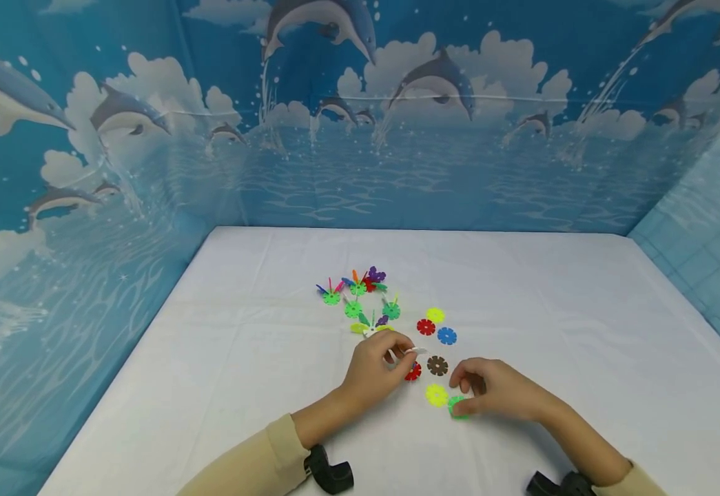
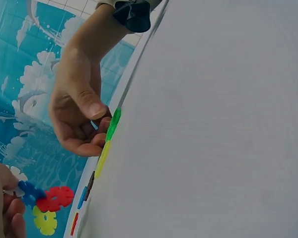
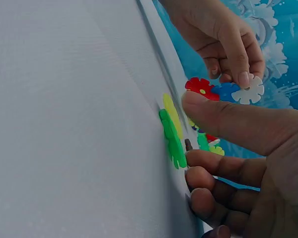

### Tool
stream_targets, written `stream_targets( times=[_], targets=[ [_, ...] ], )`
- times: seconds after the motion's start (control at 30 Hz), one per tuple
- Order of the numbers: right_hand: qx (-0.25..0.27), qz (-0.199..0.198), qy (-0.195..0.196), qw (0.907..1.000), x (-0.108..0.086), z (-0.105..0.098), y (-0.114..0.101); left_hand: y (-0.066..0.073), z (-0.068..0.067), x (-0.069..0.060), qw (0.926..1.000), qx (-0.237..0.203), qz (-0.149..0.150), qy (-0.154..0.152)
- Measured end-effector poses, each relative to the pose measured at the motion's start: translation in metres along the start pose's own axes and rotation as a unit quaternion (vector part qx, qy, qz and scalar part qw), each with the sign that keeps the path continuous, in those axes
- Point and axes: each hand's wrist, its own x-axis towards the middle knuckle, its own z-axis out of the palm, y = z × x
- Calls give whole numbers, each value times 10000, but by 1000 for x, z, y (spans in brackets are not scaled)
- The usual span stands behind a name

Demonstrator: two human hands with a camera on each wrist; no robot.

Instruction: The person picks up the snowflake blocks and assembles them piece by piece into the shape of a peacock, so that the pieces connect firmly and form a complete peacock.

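Observation:
My left hand (image 1: 379,365) pinches a white flower-shaped disc (image 3: 249,91) between thumb and fingers. Linked in a row with it are a blue disc (image 3: 225,91) and a red disc (image 3: 201,87), held off the table. A yellow disc (image 2: 44,221) shows below the red one in the left wrist view; whether it is joined on I cannot tell. Over the right side of the loose pieces hovers my right hand (image 1: 502,389), thumb and fingers apart. Its fingertips are at the edge of a green disc (image 3: 173,139) lying flat beside a yellow disc (image 1: 437,395).
Brown (image 1: 437,366), blue (image 1: 447,335), red (image 1: 426,327) and yellow (image 1: 435,315) discs lie loose on the white table (image 1: 552,296). Beyond the left hand stands a ring of joined coloured discs (image 1: 353,309). A dolphin-print curtain (image 1: 434,172) surrounds the table.

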Motion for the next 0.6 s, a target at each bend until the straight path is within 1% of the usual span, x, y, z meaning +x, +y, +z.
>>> stream_targets(
  times=[0.07, 0.13, 0.2, 0.27, 0.37, 0.43, 0.53, 0.6],
  targets=[
    [-252, 7, -72, 9997, -1, 1, 1, -1, -3, -2, 9992, -221, -325, -35],
    [-407, -34, -116, 9991, -1, 1, 1, -1, -4, -3, 9981, -327, -525, -23],
    [-459, -58, -143, 9988, -1, 1, 0, -2, -5, -5, 9973, -399, -621, 10],
    [-404, -52, -151, 9991, -2, 1, 1, -3, -5, -5, 9964, -466, -705, 29],
    [-83, 41, -28, 10000, -2, 1, 2, -4, -6, -5, 9953, -570, -782, 40],
    [298, 137, 104, 9994, 0, 1, 2, -4, -6, -6, 9940, -653, -881, 27],
    [941, 255, 314, 9947, 6, 1, -2, -4, -7, -7, 9921, -743, -1014, 14],
    [1356, 314, 459, 9892, 11, 1, -7, -4, -8, -7, 9912, -777, -1073, 0]
  ],
)
